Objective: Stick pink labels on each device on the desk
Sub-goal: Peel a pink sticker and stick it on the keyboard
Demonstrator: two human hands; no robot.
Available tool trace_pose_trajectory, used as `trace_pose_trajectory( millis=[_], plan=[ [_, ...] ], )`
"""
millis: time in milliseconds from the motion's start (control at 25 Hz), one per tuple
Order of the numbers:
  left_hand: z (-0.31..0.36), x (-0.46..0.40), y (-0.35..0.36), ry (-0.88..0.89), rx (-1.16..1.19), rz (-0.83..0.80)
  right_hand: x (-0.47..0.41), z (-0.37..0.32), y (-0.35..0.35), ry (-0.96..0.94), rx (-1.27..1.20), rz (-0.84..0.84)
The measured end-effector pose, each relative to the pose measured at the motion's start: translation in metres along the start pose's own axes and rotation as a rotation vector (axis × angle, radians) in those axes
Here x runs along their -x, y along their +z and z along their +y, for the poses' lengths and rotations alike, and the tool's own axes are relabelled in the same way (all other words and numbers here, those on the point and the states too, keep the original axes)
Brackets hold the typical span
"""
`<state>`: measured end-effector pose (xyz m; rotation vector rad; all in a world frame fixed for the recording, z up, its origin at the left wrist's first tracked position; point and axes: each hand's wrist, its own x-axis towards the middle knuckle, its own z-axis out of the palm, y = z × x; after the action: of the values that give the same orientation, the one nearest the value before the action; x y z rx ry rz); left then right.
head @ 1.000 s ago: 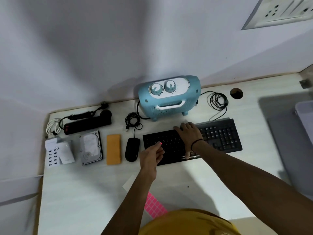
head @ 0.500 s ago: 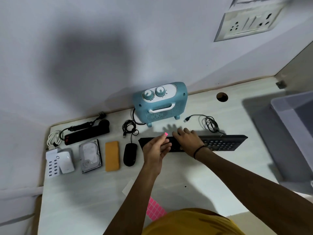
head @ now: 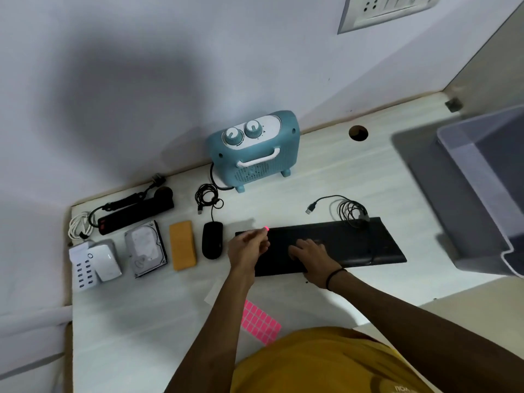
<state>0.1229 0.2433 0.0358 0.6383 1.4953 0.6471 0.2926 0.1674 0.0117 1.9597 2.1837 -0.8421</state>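
Note:
The black keyboard (head: 351, 245) lies upside down on the white desk (head: 141, 321), its smooth underside facing up. My right hand (head: 312, 258) rests flat on it with spread fingers. My left hand (head: 248, 249) pinches a small pink label (head: 266, 228) at its fingertips, just above the keyboard's left end. A pink label sheet (head: 259, 321) lies near the desk's front edge. To the left sit a black mouse (head: 212, 241), an orange block (head: 182, 249), a hard drive (head: 145, 248), white chargers (head: 93, 262) and a black power strip (head: 136, 212). A blue heater (head: 253, 153) stands at the back.
The keyboard's coiled cable (head: 350, 208) lies behind it. A grey plastic bin (head: 482, 188) stands at the right. A cable hole (head: 358, 133) is in the desk at the back. A wall socket panel (head: 385, 9) is above. White paper (head: 212, 293) lies under my left forearm.
The keyboard has been turned over from keys-up to underside-up. My right hand now lies flat on its back; my left hand with the pink label stays by its left end.

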Motion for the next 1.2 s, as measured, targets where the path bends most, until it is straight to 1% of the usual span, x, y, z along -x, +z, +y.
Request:
trace_pose_trajectory(
  millis=[80,200,320,440,560,720,840,920,1080,1200],
  plan=[
    [-0.016,-0.004,-0.003,0.006,-0.168,-0.002,0.001,0.004,0.007,0.028,0.013,-0.018],
    [-0.034,-0.009,-0.009,0.000,-0.307,0.031,-0.006,0.008,0.012,0.046,0.022,-0.021],
    [-0.053,-0.009,-0.019,-0.041,-0.355,0.060,-0.007,0.007,0.025,0.035,-0.023,-0.055],
    [-0.065,-0.007,-0.021,-0.064,-0.386,0.047,-0.001,0.009,0.038,0.033,-0.072,-0.145],
    [-0.068,-0.007,-0.015,-0.059,-0.424,0.024,0.000,0.010,0.043,0.085,-0.082,-0.227],
    [-0.066,-0.014,-0.007,-0.041,-0.503,0.009,-0.007,0.011,0.032,0.183,-0.169,-0.201],
    [-0.068,-0.020,0.000,-0.056,-0.513,0.026,-0.008,0.013,0.023,0.255,-0.238,-0.141],
    [-0.068,-0.022,0.005,-0.084,-0.532,0.077,-0.011,0.010,0.024,0.301,-0.292,-0.103],
    [-0.066,-0.030,0.007,-0.132,-0.614,0.200,-0.021,-0.005,0.028,0.385,-0.388,-0.081],
    [-0.067,-0.032,0.001,-0.163,-0.750,0.213,-0.024,-0.008,0.032,0.482,-0.481,-0.029]
  ],
)
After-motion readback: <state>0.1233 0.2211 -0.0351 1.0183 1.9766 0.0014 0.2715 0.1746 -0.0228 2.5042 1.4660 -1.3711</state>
